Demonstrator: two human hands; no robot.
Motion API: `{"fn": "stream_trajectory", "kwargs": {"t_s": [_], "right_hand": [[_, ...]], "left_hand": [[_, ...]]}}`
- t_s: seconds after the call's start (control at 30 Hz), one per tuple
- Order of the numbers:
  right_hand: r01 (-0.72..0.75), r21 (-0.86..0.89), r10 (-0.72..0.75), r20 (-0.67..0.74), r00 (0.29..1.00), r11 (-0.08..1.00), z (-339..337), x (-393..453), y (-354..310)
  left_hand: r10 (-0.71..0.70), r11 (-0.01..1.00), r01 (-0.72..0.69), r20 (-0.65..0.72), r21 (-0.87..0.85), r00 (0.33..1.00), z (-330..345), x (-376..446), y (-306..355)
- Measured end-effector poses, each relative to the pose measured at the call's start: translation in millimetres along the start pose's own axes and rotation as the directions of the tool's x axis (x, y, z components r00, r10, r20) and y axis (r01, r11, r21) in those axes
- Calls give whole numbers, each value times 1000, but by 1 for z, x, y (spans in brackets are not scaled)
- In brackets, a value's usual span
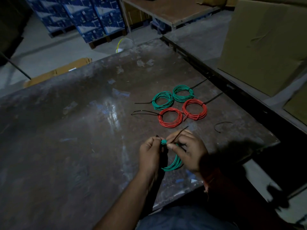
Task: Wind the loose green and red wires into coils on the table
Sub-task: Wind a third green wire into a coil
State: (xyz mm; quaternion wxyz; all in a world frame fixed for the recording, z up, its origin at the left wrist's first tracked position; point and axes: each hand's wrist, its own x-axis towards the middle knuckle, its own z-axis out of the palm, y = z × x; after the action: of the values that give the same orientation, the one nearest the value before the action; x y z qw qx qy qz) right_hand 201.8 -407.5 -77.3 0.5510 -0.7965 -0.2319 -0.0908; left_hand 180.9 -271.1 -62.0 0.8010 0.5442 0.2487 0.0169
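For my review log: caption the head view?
Both hands cinch a black tie on a green coil; four tied coils lie beyond.

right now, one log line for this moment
left hand: holds green coil | right hand: pinches black tie | tied coils: four

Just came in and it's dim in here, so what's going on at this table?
A person is bundling wire. The left hand grips a green coil held just above the table, while the right hand pinches a black cable tie at the coil's top. Four finished coils lie beyond the hands, each with a black tie: two green coils and two red coils. A spare tie lies loose to their right.
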Motion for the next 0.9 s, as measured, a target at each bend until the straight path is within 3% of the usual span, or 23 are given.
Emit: {"fn": "stream_trajectory", "kwargs": {"t_s": [0.13, 0.4, 0.5, 0.67, 0.73, 0.8, 0.9], "right_hand": [[-252, 291, 243, 65, 968, 923, 0, -3, -9], [-342, 253, 308, 165, 937, 905, -1, 4, -25], [-354, 226, 338, 109, 935, 907, 1, 6, -27], [-350, 315, 408, -141, 902, 882, -7, 18, -31], [-351, 312, 416, -176, 892, 883, -11, 24, -36], [-350, 425, 456, -177, 872, 835, -12, 29, -40], [-311, 270, 375, -236, 896, 911, -14, 33, -43]], "left_hand": [[-5, 1000, 5, 2, 2, 1000, -1, 3, -3], [-6, 999, 4, 23, 46, 1000, -3, 5, -6], [-9, 999, 7, 38, 52, 999, -5, 7, -7], [-43, 996, 40, 38, 74, 998, -1, 4, -5], [-57, 993, 53, 38, 108, 998, -2, 5, -5], [-66, 990, 60, 44, 130, 997, -3, 6, -6], [-68, 990, 60, 62, 129, 996, -4, 6, -6]]}}
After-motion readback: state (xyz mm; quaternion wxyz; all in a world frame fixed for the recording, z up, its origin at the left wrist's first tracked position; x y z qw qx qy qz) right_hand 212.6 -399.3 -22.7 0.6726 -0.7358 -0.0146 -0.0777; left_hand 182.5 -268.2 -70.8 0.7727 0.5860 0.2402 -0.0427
